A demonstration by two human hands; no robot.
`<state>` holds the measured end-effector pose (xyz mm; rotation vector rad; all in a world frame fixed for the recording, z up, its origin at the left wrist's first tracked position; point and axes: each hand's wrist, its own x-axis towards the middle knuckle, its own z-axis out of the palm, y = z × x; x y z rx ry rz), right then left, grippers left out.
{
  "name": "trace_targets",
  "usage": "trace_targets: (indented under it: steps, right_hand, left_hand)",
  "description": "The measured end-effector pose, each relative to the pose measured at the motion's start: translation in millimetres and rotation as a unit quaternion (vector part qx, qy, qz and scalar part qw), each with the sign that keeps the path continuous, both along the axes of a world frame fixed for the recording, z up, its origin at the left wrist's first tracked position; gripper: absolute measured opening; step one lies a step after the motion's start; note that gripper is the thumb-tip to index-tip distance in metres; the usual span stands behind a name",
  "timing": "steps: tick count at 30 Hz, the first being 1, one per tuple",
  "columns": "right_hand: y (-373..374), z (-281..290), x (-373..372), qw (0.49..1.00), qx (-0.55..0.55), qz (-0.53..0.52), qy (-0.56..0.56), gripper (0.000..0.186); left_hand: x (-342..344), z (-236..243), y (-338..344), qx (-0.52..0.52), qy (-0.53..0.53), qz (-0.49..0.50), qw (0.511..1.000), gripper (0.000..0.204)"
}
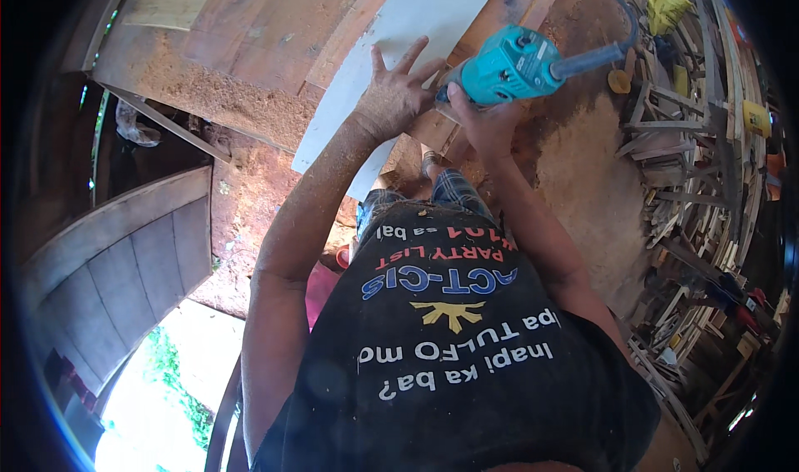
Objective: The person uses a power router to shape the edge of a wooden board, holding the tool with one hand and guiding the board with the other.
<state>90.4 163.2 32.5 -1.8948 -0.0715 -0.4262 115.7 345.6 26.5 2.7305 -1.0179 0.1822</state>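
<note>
My left hand (pixel 395 93) lies with spread fingers on a long, pale white board (pixel 423 6) at the top middle, near the board's right edge. My right hand (pixel 483 118) grips a teal power tool (pixel 520 60) with a dark cord running up to the top right. The tool's base sits low beside my left hand, over a brown wooden piece (pixel 437 131) at the edge of the pale board; its exact contact is partly hidden by my fingers.
Brown planks (pixel 241 22) dusted with sawdust form the work surface. Stacked offcuts (pixel 682 189) line the right side, with a yellow sack (pixel 666 2) above. A panelled wooden piece (pixel 125 272) stands left. My feet show below the boards on the dirt floor (pixel 591 181).
</note>
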Motion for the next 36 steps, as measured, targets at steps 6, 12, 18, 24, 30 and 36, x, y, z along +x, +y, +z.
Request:
trace_targets:
  steps: [6,12,18,24,30,36]
  right_hand:
    - [-8,16,32,0.993,0.102,0.063,-0.017,0.051]
    - [-19,34,55,0.976,0.188,0.079,0.071,0.031]
    - [-32,34,60,0.973,0.19,0.079,0.104,0.036]
    - [-67,47,74,0.96,0.262,0.039,0.091,0.047]
    - [-118,69,98,0.934,0.339,0.012,0.115,0.034]
    - [-142,68,98,0.907,0.415,0.031,0.061,0.025]
  left_hand:
    - [7,4,7,0.002,-0.006,0.019,1.0,0.029]
    - [-6,-12,63,-0.281,-0.052,0.146,0.947,0.031]
    - [-63,-39,110,-0.295,0.01,0.22,0.93,0.031]
    - [-84,-15,94,-0.231,0.094,0.36,0.899,0.036]
    - [-85,-20,96,-0.23,0.107,0.404,0.879,0.034]
    - [-85,-29,101,-0.236,0.052,0.395,0.886,0.034]
